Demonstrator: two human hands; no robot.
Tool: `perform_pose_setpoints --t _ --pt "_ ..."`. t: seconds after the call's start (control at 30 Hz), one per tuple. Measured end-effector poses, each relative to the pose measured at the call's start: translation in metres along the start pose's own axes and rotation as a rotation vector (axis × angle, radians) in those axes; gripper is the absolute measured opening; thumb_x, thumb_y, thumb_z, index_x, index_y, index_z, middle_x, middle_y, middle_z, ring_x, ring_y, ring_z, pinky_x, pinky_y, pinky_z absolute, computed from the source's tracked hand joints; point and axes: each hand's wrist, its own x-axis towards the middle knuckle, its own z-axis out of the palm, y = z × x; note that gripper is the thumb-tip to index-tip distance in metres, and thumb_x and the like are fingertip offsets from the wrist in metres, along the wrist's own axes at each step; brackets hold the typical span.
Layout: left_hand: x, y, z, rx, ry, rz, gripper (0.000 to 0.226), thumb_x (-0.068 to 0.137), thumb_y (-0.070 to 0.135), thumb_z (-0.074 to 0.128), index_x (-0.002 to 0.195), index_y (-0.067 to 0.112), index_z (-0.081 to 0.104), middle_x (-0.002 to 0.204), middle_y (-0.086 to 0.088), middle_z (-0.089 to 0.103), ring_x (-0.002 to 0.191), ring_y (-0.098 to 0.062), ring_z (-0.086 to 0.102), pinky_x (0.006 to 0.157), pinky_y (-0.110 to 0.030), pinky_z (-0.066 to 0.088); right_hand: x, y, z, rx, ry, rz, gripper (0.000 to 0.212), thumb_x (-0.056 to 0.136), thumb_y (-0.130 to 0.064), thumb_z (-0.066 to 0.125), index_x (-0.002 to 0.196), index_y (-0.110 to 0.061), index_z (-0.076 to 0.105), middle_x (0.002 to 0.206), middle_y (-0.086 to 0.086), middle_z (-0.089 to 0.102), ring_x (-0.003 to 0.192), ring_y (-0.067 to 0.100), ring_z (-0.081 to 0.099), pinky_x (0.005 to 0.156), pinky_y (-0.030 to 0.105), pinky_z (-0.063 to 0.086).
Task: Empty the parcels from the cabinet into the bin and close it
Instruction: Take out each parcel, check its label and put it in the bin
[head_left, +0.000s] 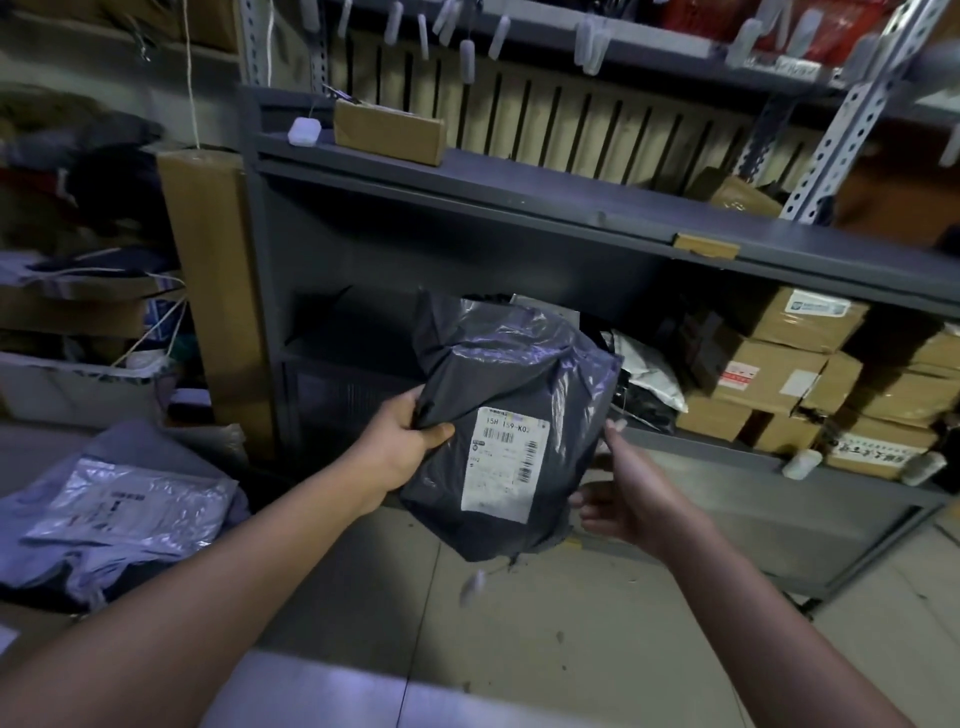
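The one line that reads is on the white shipping label (506, 462) stuck to the front of the dark grey plastic mailer bag (511, 374) in the near centre: its top row says roughly "15H 159-K02", with barcodes below and small print too blurred to read. On the brown cardboard boxes (769, 382) to the far right, a red-printed label (740, 375), a blue-and-white sticker (815, 304) and black characters (878, 451) cannot be read.
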Motion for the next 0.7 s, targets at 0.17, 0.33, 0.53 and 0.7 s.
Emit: perform_pose_setpoints --t 0.17,0.33,0.53,0.7 --pt "-0.001 0.002 -0.007 0.011 -0.018 0.002 0.035 0.092 -0.004 0.063 0.104 0.029 0.067 0.107 0.005 0.074 0.105 -0.013 0.068 0.095 -0.031 0.052 0.000 -0.002 -0.001 0.048 -0.167 0.148 0.074 0.093 -0.075 0.030 0.123 -0.013 0.057 0.099 0.022 0.074 0.056 0.022 0.068 0.055 0.028 0.060" --pt "-0.005 0.003 -0.009 0.014 -0.025 -0.024 0.031 0.090 -0.004 0.065 0.100 0.025 0.068 0.100 0.008 0.074 0.105 -0.012 0.068 0.098 -0.030 0.050 -0.001 0.007 0.007 0.310 -0.348 0.181 0.066 0.099 -0.062 0.032 0.126 -0.007 0.056 0.115 0.030 0.067 0.077 0.033 0.073 0.061 0.035 0.062" --pt "-0.008 -0.006 -0.028 -0.002 -0.043 -0.128 0.014 0.096 0.019 0.063 0.104 0.030 0.065 0.096 0.002 0.072 0.085 -0.007 0.067 0.077 -0.022 0.055 0.001 0.009 0.013 0.428 -0.258 -0.019 0.024 0.098 0.000 0.047 0.113 0.008 0.064 0.099 0.024 0.065 0.071 0.028 0.066 0.057 0.031 0.060" --pt "-0.007 0.002 -0.036 -0.195 0.091 -0.287 0.019 0.099 0.016 0.057 0.115 0.008 0.065 0.115 -0.007 0.064 0.093 -0.023 0.063 0.069 -0.024 0.053 0.001 0.006 0.011 0.328 -0.231 -0.191 0.030 0.085 0.020 0.048 0.086 -0.001 0.069 0.087 0.019 0.068 0.072 0.027 0.065 0.066 0.030 0.059"
